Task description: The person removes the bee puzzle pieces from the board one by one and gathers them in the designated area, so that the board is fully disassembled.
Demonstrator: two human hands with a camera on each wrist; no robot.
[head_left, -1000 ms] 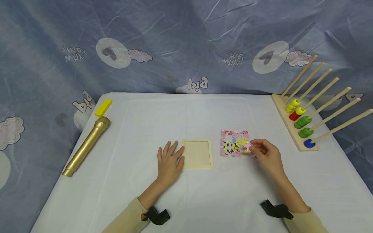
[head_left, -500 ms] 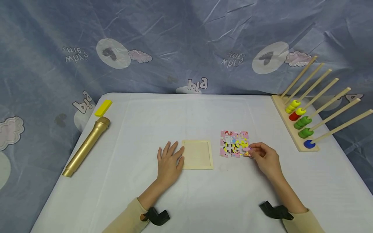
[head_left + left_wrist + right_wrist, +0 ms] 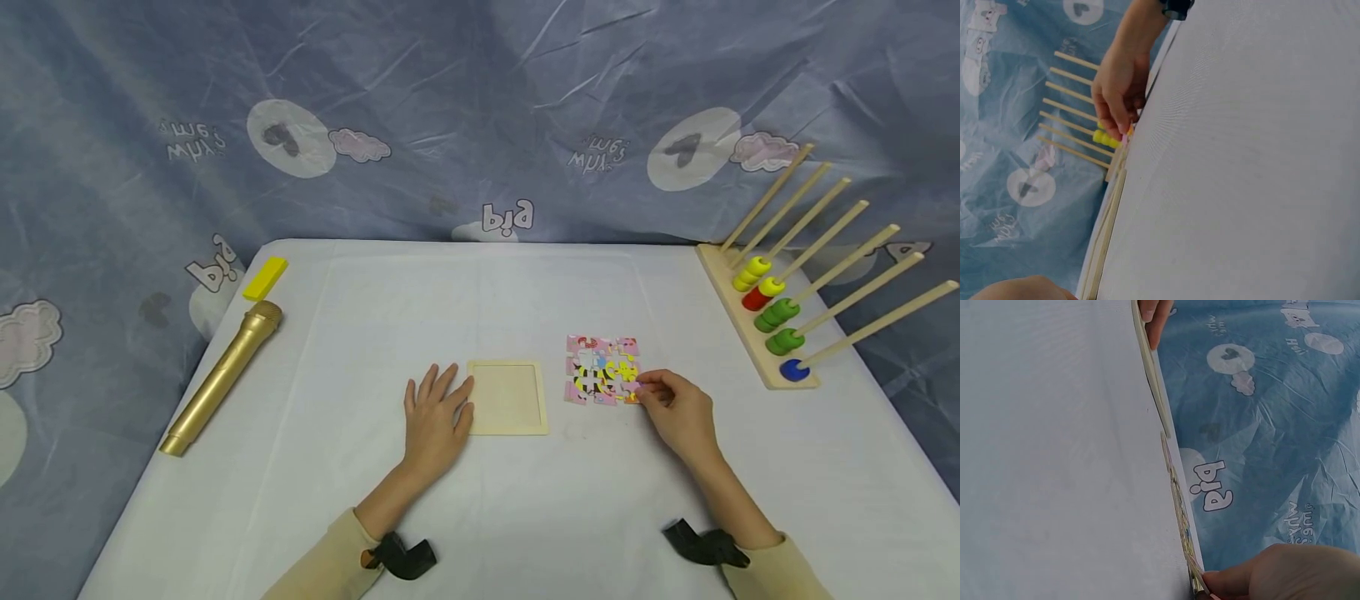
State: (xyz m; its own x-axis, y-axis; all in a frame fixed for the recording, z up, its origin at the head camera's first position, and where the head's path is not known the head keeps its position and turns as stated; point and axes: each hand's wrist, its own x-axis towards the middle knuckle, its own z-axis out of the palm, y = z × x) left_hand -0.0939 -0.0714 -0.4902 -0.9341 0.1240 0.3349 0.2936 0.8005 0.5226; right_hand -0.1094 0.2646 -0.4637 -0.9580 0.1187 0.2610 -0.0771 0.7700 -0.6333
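My left hand [image 3: 435,425] lies flat with fingers spread, its thumb and index finger touching the left edge of a square wooden puzzle tray [image 3: 508,400]. The tray has a raised rim and a bare bottom. To its right, a pink and yellow picture jigsaw puzzle [image 3: 588,367] lies on the table, its pieces set close together. At the puzzle's lower right corner, my right hand [image 3: 681,421] pinches a puzzle piece [image 3: 1196,570] between thumb and fingers. The right wrist view has that piece slightly tilted. Fingers cover part of it in the head view.
On the right stands a wooden peg counting rack [image 3: 757,333] with colored beads on slanting pegs. A gold microphone [image 3: 221,379] and a yellow block [image 3: 266,278] lie along the left side of the white table [image 3: 420,292]. A blue printed cloth [image 3: 420,100] hangs behind.
My right hand has shifted slightly toward me and left, bringing the pinched piece down to the puzzle's lower right corner. My left hand and the tray have stayed put.
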